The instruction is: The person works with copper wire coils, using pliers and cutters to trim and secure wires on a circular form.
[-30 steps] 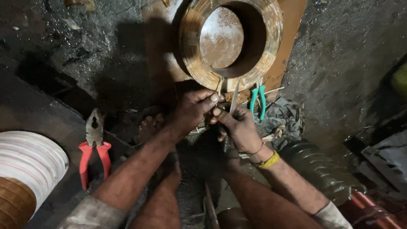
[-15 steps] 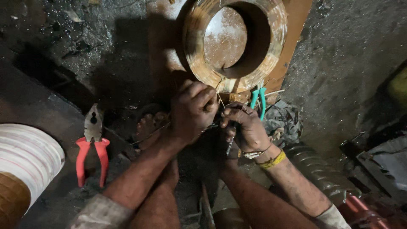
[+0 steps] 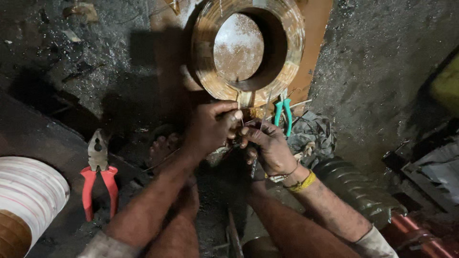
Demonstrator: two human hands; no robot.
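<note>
Both forearms bare, sleeves rolled up: pale cuffs well behind each grip. Right hand (image 3: 267, 145): yellow band and thin bangle at the wrist. Left hand (image 3: 210, 126): no wristwear.

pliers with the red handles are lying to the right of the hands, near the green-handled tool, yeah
Not quite. In the head view the red-handled pliers lie to the left of the hands, beside the left forearm, far from the green-handled tool, which sits just beyond the right hand under the big wound coil.
</note>
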